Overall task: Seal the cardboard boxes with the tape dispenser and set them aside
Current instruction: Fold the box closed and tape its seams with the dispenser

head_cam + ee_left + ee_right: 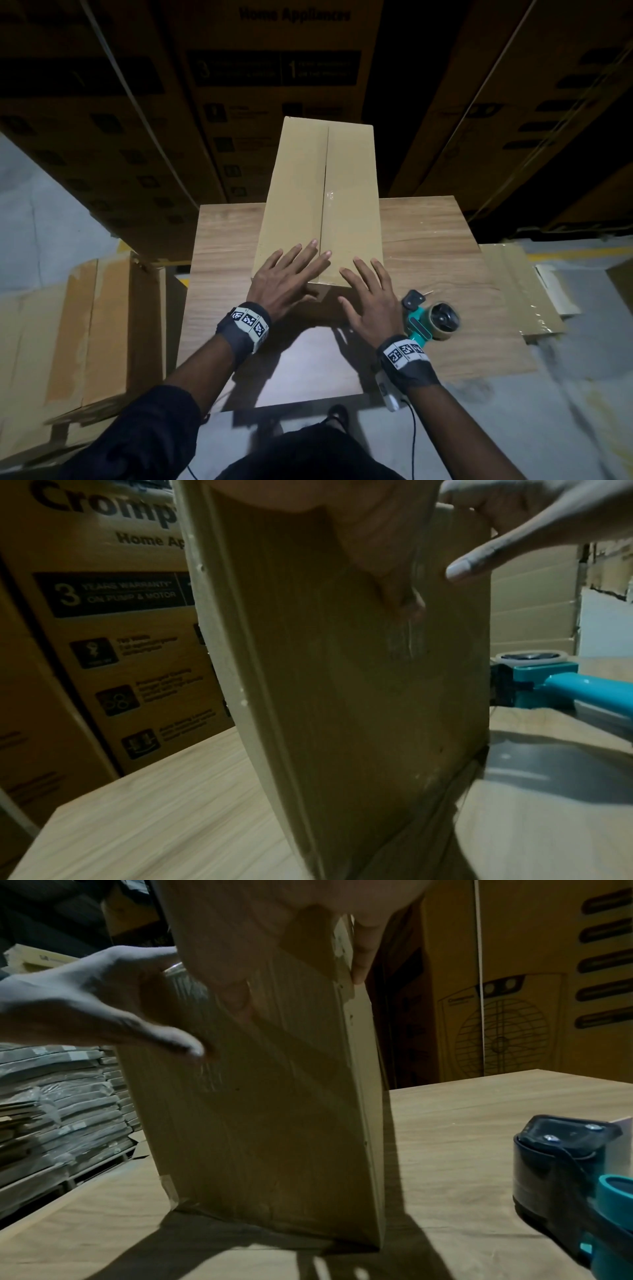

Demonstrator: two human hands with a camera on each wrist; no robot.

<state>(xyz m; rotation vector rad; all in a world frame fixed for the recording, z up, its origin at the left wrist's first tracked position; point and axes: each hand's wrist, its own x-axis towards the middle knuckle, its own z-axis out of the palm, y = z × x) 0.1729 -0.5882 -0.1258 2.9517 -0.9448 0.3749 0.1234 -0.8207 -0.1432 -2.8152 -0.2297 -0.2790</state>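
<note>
A plain cardboard box lies lengthwise on the wooden table, flaps closed, with shiny clear tape along its centre seam. My left hand and right hand press flat on the near end of the top, one on each side of the seam, fingers straight. Both thumbs hang over the near face, where crinkled tape runs down from the edge. The teal tape dispenser lies on the table just right of my right wrist, untouched; it also shows in the wrist views.
Tall printed appliance cartons stand close behind the table. Taped boxes sit on the floor at left and flattened cardboard at right. A stack of flat cardboard lies beyond the table's left side.
</note>
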